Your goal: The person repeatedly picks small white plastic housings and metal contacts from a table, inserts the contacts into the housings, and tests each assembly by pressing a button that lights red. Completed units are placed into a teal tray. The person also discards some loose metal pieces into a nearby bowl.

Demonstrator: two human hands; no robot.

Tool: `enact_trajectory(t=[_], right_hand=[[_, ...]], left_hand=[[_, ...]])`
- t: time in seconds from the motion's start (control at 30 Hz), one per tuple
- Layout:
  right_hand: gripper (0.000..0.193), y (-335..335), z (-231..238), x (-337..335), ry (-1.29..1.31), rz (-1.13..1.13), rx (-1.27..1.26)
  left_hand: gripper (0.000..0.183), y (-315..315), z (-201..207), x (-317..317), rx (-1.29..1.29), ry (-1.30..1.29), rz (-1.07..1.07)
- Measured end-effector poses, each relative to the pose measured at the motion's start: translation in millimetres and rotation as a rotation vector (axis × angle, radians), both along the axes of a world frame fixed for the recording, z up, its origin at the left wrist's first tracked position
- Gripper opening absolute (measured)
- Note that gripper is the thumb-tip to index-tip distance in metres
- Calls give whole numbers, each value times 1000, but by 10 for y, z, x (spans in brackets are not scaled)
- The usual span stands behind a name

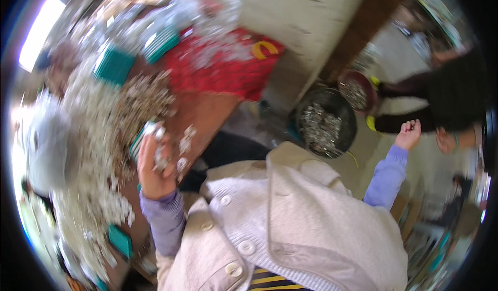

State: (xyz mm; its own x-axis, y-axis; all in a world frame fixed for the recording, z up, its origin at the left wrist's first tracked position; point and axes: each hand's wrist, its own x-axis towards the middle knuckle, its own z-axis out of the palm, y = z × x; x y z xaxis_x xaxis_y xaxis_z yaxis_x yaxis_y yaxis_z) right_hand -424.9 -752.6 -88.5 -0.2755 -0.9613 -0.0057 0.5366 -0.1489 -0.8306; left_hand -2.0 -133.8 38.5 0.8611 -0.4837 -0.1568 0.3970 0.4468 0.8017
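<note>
My left hand [156,169] is over the edge of the brown table, its fingers curled around small clear plastic pieces [162,158]. More small clear pieces [187,139] lie on the table beside it, and part of a green basket [137,144] shows behind the fingers. Out to the right, my right hand [409,134] is raised and closed at the end of a stretched arm. Whatever it may hold is hidden. Motion smears the picture.
A long heap of clear plastic pieces [85,151] and a brownish heap [148,96] cover the table, with green baskets [115,65] and a red cloth [223,70]. A black tub [348,135] and a maroon basin [371,91] stand on the floor. People are on both sides.
</note>
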Motion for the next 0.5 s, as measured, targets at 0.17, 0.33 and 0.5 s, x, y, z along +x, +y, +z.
enact_trajectory(t=[0.17,0.33,0.5], right_hand=[[21,1926,456,2379,334,1308,-256],[21,3115,1128,3776,526,1780,-429],[14,3859,1155,4550,415,1769,-656]], left_hand=[[30,92,21,-56,145,-120,225],[30,358,-129,-97,167,-131,346],[34,682,-301,-158,-30,-39,348]])
